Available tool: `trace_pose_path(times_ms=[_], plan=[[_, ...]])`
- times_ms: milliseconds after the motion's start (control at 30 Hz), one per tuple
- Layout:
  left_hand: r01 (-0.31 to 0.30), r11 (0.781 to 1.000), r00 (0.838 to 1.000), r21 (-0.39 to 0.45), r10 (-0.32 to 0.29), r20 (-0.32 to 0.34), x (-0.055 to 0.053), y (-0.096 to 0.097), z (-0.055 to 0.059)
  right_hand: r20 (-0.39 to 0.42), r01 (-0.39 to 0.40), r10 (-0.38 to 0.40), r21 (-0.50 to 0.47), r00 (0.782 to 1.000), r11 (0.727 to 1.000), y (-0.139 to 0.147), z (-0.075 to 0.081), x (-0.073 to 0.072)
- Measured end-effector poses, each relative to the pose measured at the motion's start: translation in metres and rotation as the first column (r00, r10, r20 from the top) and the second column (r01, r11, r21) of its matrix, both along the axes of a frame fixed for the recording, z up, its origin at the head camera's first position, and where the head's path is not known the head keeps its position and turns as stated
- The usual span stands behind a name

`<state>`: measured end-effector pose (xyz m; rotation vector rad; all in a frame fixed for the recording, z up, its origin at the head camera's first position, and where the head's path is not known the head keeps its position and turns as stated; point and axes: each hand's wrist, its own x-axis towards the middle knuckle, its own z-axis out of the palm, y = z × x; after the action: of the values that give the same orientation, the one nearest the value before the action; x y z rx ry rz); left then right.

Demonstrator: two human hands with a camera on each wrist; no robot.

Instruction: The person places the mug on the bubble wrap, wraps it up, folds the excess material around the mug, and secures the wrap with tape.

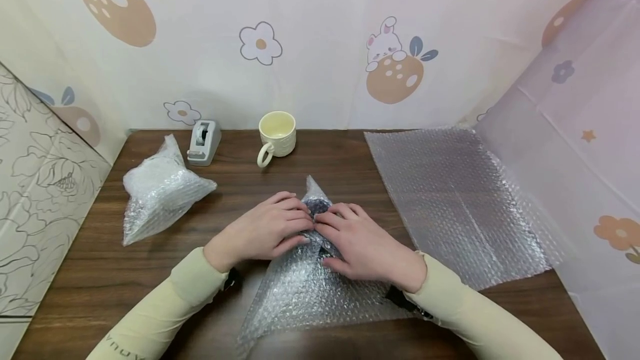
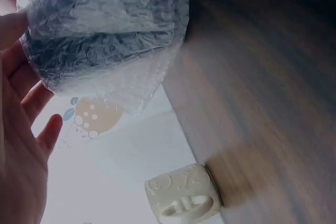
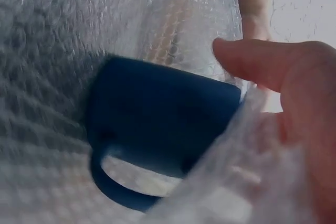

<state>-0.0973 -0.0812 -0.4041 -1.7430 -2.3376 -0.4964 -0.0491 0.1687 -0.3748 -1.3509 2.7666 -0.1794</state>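
Note:
A dark blue mug (image 3: 157, 114) lies on its side on a sheet of bubble wrap (image 1: 310, 299), handle showing in the right wrist view. In the head view most of it is covered by wrap and hands. My left hand (image 1: 272, 226) holds the wrap at the mug's left side; the left wrist view has its thumb on the plastic and its fingers spread beyond. Opposite it, my right hand (image 1: 357, 243) grips a fold of wrap over the mug. Its thumb stands apart from the mug in the right wrist view, and its other fingers are partly hidden behind the plastic.
A bubble-wrapped bundle (image 1: 162, 188) sits at the table's left. Behind it stands a grey tape dispenser (image 1: 202, 143), with a cream mug (image 1: 280, 138) to its right. Another bubble wrap sheet (image 1: 450, 199) lies flat on the right. Patterned curtains (image 1: 320, 71) hang along the table's back.

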Motion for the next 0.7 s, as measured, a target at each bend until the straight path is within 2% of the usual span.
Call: trace_pose_path(times_ms=[67,133,200,267,400,500,600,700], plan=[[0.003,1.0,1.0,-0.018,-0.003,0.01,-0.002,0.0,0.001,0.111,-0.03,0.035,-0.052,0.993,0.998,0.002,0.004,-0.007],[0.011,1.0,1.0,-0.023,-0.011,0.024,-0.004,0.0,0.001,0.257,-0.046,0.08,-0.134,0.963,0.99,0.007,0.009,-0.015],[0.02,1.0,0.999,-0.023,-0.019,0.032,-0.005,0.0,0.001,0.348,-0.064,0.132,-0.198,0.928,0.978,0.014,0.014,-0.022],[0.024,0.999,0.999,-0.026,-0.023,0.04,-0.005,0.0,0.001,0.363,-0.095,0.174,-0.224,0.915,0.97,0.019,0.017,-0.027],[0.022,0.999,0.999,-0.047,-0.02,0.041,-0.005,-0.001,0.0,0.228,-0.176,0.214,-0.177,0.95,0.968,0.019,0.015,-0.031],[0.024,0.997,0.999,-0.067,-0.022,0.035,-0.005,-0.003,0.0,0.209,-0.192,0.218,-0.136,0.953,0.972,0.019,0.013,-0.03],[0.029,0.996,0.999,-0.082,-0.028,0.022,-0.007,-0.005,0.001,0.304,-0.203,0.22,-0.086,0.927,0.975,0.02,0.02,-0.03],[0.038,0.995,0.999,-0.088,-0.037,0.011,-0.009,-0.006,0.001,0.442,-0.218,0.209,-0.032,0.872,0.976,0.022,0.033,-0.031]])
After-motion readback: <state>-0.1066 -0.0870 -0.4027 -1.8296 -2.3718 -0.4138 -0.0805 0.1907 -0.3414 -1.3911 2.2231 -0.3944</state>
